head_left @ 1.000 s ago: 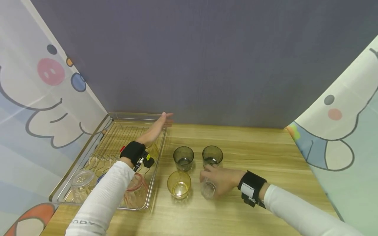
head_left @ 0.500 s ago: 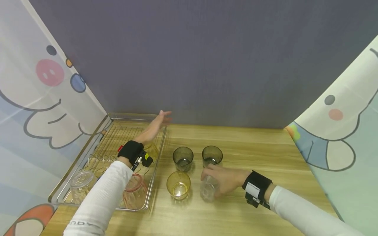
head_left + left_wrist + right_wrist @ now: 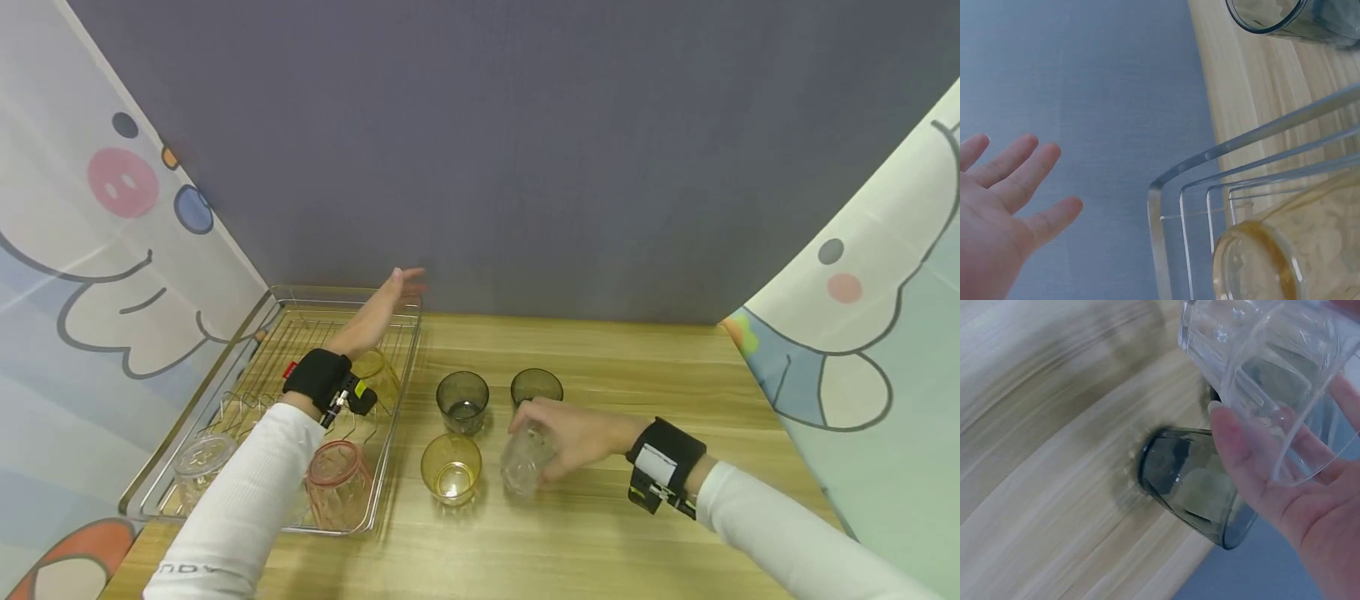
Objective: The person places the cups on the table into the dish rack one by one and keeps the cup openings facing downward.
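Note:
My right hand [image 3: 577, 435] grips a clear glass [image 3: 522, 468], which is tilted and held above the wooden table. In the right wrist view the thumb and fingers wrap around this glass, and a smoky grey glass [image 3: 1188, 481] stands behind it. Over the wire rack, my left hand [image 3: 372, 321] is held out with its fingers spread and holds nothing. Beneath its wrist, an upside-down yellow glass [image 3: 380, 382] stands in the rack, also visible in the left wrist view. A second yellow glass [image 3: 451, 473] stands upright left of the clear one.
The wire rack [image 3: 395, 417] occupies the table's left side. Inside it are a red-rimmed glass [image 3: 339, 493] and a clear glass [image 3: 201, 468]. Another smoky glass [image 3: 462, 410] stands behind the yellow one on the table. A grey wall [image 3: 495, 167] rises at the back.
My right hand has raised the clear glass from the table and tilted it. My left hand has shifted slightly left and away from me, uncovering more of the yellow glass in the rack.

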Demonstrator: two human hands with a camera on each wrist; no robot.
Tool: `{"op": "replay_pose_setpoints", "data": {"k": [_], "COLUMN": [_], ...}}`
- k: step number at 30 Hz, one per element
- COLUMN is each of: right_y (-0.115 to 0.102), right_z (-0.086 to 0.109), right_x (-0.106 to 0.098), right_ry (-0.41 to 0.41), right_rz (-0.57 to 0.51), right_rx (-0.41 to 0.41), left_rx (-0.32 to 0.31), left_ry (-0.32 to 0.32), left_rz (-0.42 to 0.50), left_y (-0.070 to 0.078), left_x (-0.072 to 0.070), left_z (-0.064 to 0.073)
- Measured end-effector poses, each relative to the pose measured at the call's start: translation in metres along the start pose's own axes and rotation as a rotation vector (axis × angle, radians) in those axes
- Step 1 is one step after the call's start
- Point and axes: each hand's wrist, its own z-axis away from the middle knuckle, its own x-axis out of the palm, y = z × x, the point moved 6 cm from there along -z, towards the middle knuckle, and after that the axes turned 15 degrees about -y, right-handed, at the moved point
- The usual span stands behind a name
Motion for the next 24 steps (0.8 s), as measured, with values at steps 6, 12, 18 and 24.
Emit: {"op": "replay_pose_setpoints", "data": {"k": [6, 12, 18, 24], "right_y": [0.002, 0.002, 0.0, -0.001], "right_z": [0.005, 0.009, 0.013, 0.017], "right_x": [-0.009, -0.017, -0.028, -0.04], "right_ry": [0.022, 0.04, 0.084, 0.154], "right_rz": [-0.091, -0.152, -0.182, -0.144], "right_rx": [0.006, -0.015, -0.032, -0.048], "left_rx": [0.0, -0.008, -0.012, 0.03], "left_ry": [0.034, 0.041, 0.032, 0.016], "left_rz": [-0.066, -0.078, -0.118, -0.211], "left_y": [0.008, 0.011, 0.015, 0.032], "left_x": [-0.004, -0.005, -0.002, 0.006], "left_z": [0.003, 0.004, 0.004, -0.002]}}
